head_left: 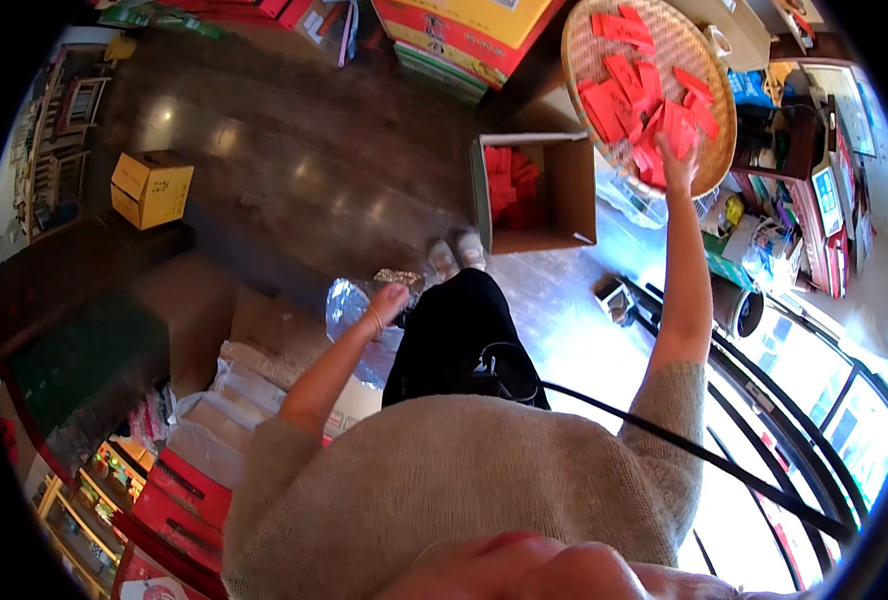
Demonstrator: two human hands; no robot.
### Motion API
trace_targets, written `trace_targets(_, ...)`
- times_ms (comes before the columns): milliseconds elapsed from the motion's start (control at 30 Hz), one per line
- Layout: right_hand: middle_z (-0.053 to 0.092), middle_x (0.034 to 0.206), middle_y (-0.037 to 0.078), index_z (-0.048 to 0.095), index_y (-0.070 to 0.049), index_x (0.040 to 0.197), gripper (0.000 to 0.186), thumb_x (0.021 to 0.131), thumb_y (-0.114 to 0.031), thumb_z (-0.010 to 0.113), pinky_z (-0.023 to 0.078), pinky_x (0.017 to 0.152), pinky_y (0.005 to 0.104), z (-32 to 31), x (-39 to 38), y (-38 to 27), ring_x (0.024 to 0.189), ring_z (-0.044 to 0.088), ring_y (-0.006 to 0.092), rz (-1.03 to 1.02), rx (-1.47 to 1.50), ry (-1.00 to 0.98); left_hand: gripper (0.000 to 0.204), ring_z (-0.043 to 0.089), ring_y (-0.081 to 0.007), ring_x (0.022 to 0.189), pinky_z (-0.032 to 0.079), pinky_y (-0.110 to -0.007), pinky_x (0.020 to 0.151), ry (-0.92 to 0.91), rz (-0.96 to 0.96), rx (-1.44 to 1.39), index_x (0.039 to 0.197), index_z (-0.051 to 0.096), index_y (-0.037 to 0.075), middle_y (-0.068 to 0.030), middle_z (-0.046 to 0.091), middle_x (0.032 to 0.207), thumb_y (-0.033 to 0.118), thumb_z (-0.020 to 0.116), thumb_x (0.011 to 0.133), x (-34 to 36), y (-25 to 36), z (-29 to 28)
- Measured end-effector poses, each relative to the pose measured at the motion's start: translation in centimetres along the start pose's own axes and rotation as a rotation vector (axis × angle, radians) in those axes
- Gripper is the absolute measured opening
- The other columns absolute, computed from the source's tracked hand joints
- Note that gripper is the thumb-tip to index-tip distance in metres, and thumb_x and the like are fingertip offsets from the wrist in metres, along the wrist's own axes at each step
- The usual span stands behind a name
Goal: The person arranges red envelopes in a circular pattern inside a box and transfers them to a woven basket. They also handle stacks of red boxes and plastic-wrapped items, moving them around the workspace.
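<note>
At the upper right, my right hand (678,162) reaches over a round woven bamboo tray (719,165). Its fingers close on a red packet (677,122) at the near side of a loose pile. More flat red packets (619,100) lie scattered over the tray. Lower and to the left, my left hand (391,302) is curled, its fingers partly hidden. Just beside it is a shiny silver foil bag (344,305) with gold-brown contents (397,276) at its top. What the left fingers hold, if anything, does not show.
An open cardboard box (544,240) holding red packets (509,185) stands left of the tray. A yellow carton (154,190) sits at far left, and large printed cartons (464,35) at the top. Black railings (764,390) run along the right. My shoes (456,252) are on the dark floor.
</note>
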State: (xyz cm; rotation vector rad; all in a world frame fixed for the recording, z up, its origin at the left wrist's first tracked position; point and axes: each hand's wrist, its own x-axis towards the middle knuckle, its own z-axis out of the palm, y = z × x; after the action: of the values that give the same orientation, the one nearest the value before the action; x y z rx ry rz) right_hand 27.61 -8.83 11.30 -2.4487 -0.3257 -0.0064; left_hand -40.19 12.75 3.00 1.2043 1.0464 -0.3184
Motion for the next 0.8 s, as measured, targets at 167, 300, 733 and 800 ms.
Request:
trace_targets(167, 0.044, 0.141, 0.02, 0.048, -0.001, 0.136, 0.059, 0.09, -0.028, 0.072, 0.049, 0.096, 0.0448, -2.1, -7.8, -5.6, 0.127, 0.048, 0.0325, -0.223, 0.216, 0.118, 0.026, 0.064, -0.0143, 0.082, 0.051, -0.028, 0.075, 0.209, 0.045, -0.085, 0.103, 0.062, 0.002, -0.0034, 0.066, 0.087, 0.027, 0.058, 0.1, 0.4, 0.8, -1.6)
trace_targets(300, 0.066, 0.114, 0.014, 0.063, -0.002, 0.119, 0.026, 0.094, -0.01, 0.063, 0.051, 0.091, 0.0371, -2.9, -15.8, -1.4, 0.104, 0.063, 0.0253, -0.077, 0.198, -0.028, 0.029, 0.066, -0.0221, 0.083, 0.053, -0.033, 0.078, 0.274, 0.136, 0.046, 0.104, 0.061, 0.0, -0.0093, 0.067, 0.086, 0.028, 0.063, 0.095, 2.3, 0.4, 1.2)
trace_targets(733, 0.066, 0.111, 0.011, 0.059, 0.001, 0.121, 0.029, 0.093, -0.004, 0.058, 0.054, 0.075, 0.03, -2.1, -30.7, 20.3, 0.092, 0.068, 0.0196, 0.48, 0.584, -0.585, 0.072, 0.038, -0.033, 0.14, 0.031, -0.046, 0.116, -0.003, 0.377, 1.271, 0.146, 0.037, 0.002, -0.0188, 0.039, 0.151, 0.019, 0.066, 0.082, 16.7, 5.4, 29.1)
trace_targets(800, 0.065, 0.114, 0.012, 0.059, 0.002, 0.123, 0.03, 0.095, -0.008, 0.058, 0.055, 0.078, 0.0318, -4.6, -32.2, 21.3, 0.095, 0.068, 0.0216, 0.595, 0.585, -0.635, 0.068, 0.041, -0.0329, 0.138, 0.034, -0.046, 0.113, 0.007, 0.287, 1.232, 0.144, 0.04, 0.004, -0.017, 0.042, 0.149, 0.018, 0.065, 0.083, 20.3, 4.4, 32.0)
